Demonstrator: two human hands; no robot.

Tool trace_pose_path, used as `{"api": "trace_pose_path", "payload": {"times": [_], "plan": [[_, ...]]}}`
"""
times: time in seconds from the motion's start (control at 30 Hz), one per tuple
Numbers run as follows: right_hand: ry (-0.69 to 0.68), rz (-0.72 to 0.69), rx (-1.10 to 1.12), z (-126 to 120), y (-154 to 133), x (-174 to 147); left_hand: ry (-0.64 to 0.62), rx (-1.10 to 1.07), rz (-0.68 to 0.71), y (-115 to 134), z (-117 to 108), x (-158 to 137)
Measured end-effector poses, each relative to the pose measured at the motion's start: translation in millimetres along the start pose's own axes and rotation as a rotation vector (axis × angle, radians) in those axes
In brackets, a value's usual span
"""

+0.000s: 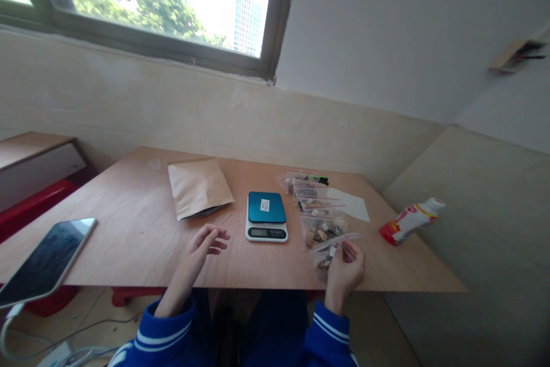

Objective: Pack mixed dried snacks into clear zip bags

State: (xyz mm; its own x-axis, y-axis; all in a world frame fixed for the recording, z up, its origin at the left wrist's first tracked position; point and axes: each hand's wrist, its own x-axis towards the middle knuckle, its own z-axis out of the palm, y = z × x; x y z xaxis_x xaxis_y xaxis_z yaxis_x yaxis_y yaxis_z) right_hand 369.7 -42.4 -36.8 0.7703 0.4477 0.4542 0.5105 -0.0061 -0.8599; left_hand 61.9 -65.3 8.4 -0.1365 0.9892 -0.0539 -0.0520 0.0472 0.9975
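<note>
Right hand (349, 264) has fingers curled in, pinching the right side of a clear zip bag (323, 261); left hand (208, 241) loosely spread, nothing in it. Bag's at the table's (141, 252) near edge, right of the scale (266, 206). See-through, creased, tan and dark pieces inside, white label. Zip edge faces the wall, slanting slightly; long axis unclear, hand covers part.

Strong daylight enters through the window (172, 6), its sky blown out to white. Right of the window, the wall (369, 35) falls into grey shade. Below it, the tabletop (129, 201) carries a pale sheen, and the plastic bag (324, 261) looks soft. Wide-angle distortion tilts straight lines.
</note>
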Motion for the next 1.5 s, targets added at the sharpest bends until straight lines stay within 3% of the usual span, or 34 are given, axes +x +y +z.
{"api": "trace_pose_path", "payload": {"times": [0.1, 0.23, 0.33, 0.43, 0.53, 0.73, 0.87, 1.0, 1.23, 1.5], "plan": [[-0.124, -0.033, 0.189, 3.0, -42.9, -11.7, -0.127, -0.025, 0.07, 2.8, 21.9, -7.5], [-0.441, -0.028, 0.411, 15.6, -92.8, -49.2, -0.239, -0.002, 0.156, 5.6, 46.6, -20.9], [-0.631, 0.004, 0.478, 25.3, -114.1, -81.3, -0.228, 0.02, 0.199, 7.4, 49.1, -25.5], [-0.711, -0.052, 0.467, 30.1, -126.1, -102.9, -0.25, 0.046, 0.222, 9.0, 39.1, -24.7], [-0.745, -0.127, 0.449, 31.1, -132.8, -111.1, -0.267, 0.106, 0.2, 12.3, 29.2, -24.2], [-0.841, -0.368, 0.492, 30.2, -133.2, -110.4, -0.162, 0.227, 0.205, 19.2, 29.9, -27.0], [-0.821, -0.471, 0.414, 29.2, -132.0, -105.7, -0.122, 0.168, 0.184, 14.2, 30.2, -23.1], [-0.865, -0.46, 0.426, 26.5, -132.6, -98.6, -0.112, 0.099, 0.174, 5.7, 25.3, -15.3], [-1.155, -0.391, 0.425, 22.2, -130.0, -97.6, 0.076, 0.167, 0.194, -0.4, 18.9, -10.5], [-1.219, -0.37, 0.385, 26.7, -126.5, -101.7, 0.112, 0.236, 0.225, -0.2, 21.5, -12.0]]}}
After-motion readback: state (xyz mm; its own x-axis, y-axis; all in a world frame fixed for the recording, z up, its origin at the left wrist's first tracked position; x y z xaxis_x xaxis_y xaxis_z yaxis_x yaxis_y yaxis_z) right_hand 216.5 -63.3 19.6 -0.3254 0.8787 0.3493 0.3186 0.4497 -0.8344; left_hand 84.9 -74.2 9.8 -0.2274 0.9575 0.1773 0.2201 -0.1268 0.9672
